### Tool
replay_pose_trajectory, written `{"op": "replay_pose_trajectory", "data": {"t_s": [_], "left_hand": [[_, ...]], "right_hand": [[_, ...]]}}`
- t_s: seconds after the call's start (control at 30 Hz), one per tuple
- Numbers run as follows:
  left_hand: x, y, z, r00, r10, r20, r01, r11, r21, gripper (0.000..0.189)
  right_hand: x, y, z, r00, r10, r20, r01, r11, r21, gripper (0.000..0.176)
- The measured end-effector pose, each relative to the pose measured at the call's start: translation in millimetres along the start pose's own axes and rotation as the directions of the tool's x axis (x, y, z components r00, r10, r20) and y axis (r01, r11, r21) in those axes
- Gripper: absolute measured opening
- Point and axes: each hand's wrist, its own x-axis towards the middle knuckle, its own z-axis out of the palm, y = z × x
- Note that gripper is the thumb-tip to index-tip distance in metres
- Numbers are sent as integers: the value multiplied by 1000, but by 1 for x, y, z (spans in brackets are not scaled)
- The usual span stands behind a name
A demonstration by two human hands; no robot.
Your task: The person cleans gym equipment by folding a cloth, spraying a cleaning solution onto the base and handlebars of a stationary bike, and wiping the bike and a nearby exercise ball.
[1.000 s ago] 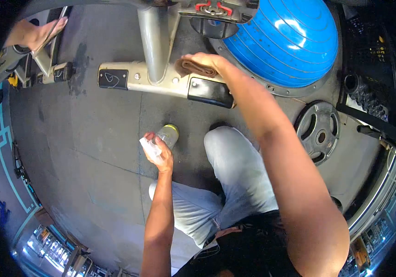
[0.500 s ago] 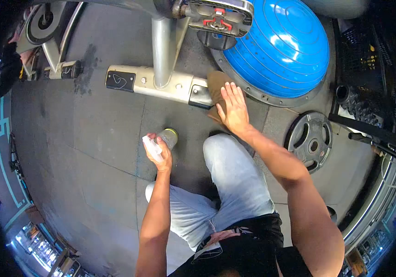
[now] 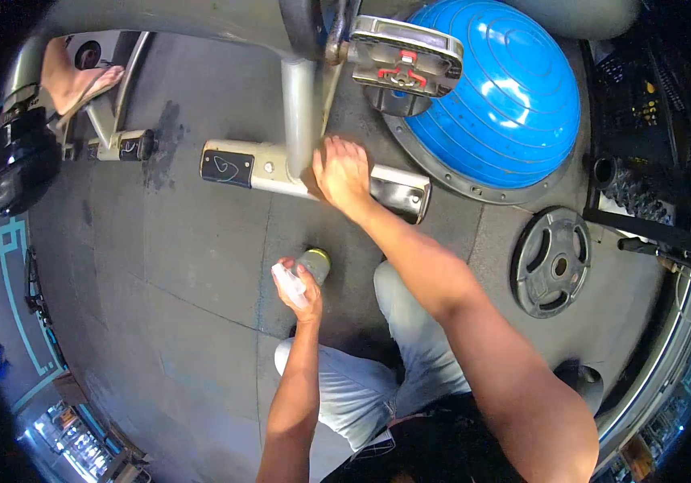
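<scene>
My left hand (image 3: 299, 290) is wrapped around a spray bottle (image 3: 315, 264) with a white trigger head; its body looks greenish grey with a yellow band at the base. My right hand (image 3: 343, 171) is on the silvery floor bar (image 3: 281, 171) of an exercise bike, right beside the upright post (image 3: 300, 105). Its fingers curl over the bar. Only a sliver of brown cloth seems to show at the hand's edge; the rest is hidden under the palm. A bike pedal (image 3: 406, 60) with red parts hangs above the hand.
A blue half-ball balance trainer (image 3: 494, 88) lies beyond the bar's right end. A dark weight plate (image 3: 553, 262) rests on the rubber floor, near a black rack (image 3: 643, 225). Another person's bare foot (image 3: 84, 87) shows at upper left, by another machine.
My right hand has moved left along the bar, from its right end to beside the post. The brown cloth went with it and is now mostly hidden. My left hand keeps the spray bottle.
</scene>
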Motion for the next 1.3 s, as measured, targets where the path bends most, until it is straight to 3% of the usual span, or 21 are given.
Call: {"op": "replay_pose_trajectory", "data": {"t_s": [0.07, 0.1, 0.17, 0.2, 0.27, 0.33, 0.43, 0.53, 0.57, 0.63, 0.67, 0.73, 0.77, 0.8, 0.87, 0.9, 0.93, 1.0, 1.03, 1.17, 1.3], "left_hand": [[-2, -5, -1, 999, 37, -7, -37, 999, 31, 29], [-2, -4, 1, 1000, 18, -4, -18, 1000, 5, 28], [1, -3, 0, 1000, 11, -8, -11, 1000, -24, 27], [0, -2, -1, 1000, 7, 6, -7, 1000, -12, 27], [-2, -1, -3, 1000, -1, 7, 1, 1000, 5, 27], [-2, -3, -3, 1000, 1, 29, -1, 1000, -3, 27], [1, -1, 0, 1000, -19, -1, 19, 998, -55, 27], [-1, 4, -4, 999, -36, 26, 37, 999, -37, 26], [0, 1, -3, 1000, -21, 19, 21, 999, -32, 26], [0, 0, 0, 1000, -17, 5, 17, 999, -34, 26], [0, 0, -2, 1000, -4, 18, 4, 1000, -12, 26], [3, 0, -4, 999, 17, 35, -17, 1000, 10, 26], [2, 0, -3, 999, 20, 25, -19, 1000, -6, 27], [0, 1, -2, 1000, 17, 13, -17, 1000, -20, 27], [0, 2, -2, 1000, 13, 5, -13, 1000, -11, 27], [1, 3, -3, 1000, 18, 6, -18, 1000, -4, 28], [3, 3, -3, 1000, 22, 6, -22, 1000, 0, 28], [2, 7, -1, 1000, 3, 6, -3, 1000, 9, 30], [1, 8, 1, 1000, 4, 8, -4, 1000, 5, 30], [1, 6, -3, 1000, -6, 11, 5, 998, 58, 30], [3, 3, 0, 1000, 14, 6, -14, 1000, 18, 29]], "right_hand": [[-33, 7, -9, 977, -205, 56, 212, 958, -192, 55], [-51, 9, -20, 976, -208, 61, 216, 957, -192, 55], [-74, 13, -43, 866, -396, 306, 469, 855, -219, 66], [-84, 19, -47, 863, -403, 304, 475, 853, -216, 66], [-100, 32, -45, 756, -497, 426, 594, 794, -128, 70], [-94, 26, -40, 767, -498, 404, 573, 815, -82, 67], [-59, 0, -13, 979, -194, 64, 201, 969, -141, 57], [-28, -25, 13, 996, 91, 13, -88, 983, -162, 59], [-31, -24, 9, 996, 93, 13, -89, 983, -162, 59], [-45, -7, -6, 963, -213, 164, 248, 939, -239, 65], [-50, 5, -17, 961, -216, 171, 253, 937, -240, 65], [-52, 29, -50, 726, -528, 440, 638, 757, -144, 72], [-53, 35, -62, 657, -560, 505, 697, 707, -124, 67], [-54, 43, -67, 652, -562, 509, 700, 704, -119, 67], [-53, 55, -71, 335, -680, 652, 920, 384, -73, 62], [-50, 57, -66, 273, -726, 632, 938, 346, -7, 60], [-48, 57, -58, 274, -729, 628, 938, 347, -7, 60], [-47, 47, -41, 183, -742, 645, 983, 137, -122, 57], [-46, 33, -29, 177, -688, 703, 984, 114, -137, 56], [-20, -32, 44, 216, -700, 681, 974, 107, -200, 50], [-4, -68, 62, 249, -715, 654, 966, 136, -219, 49]]}}
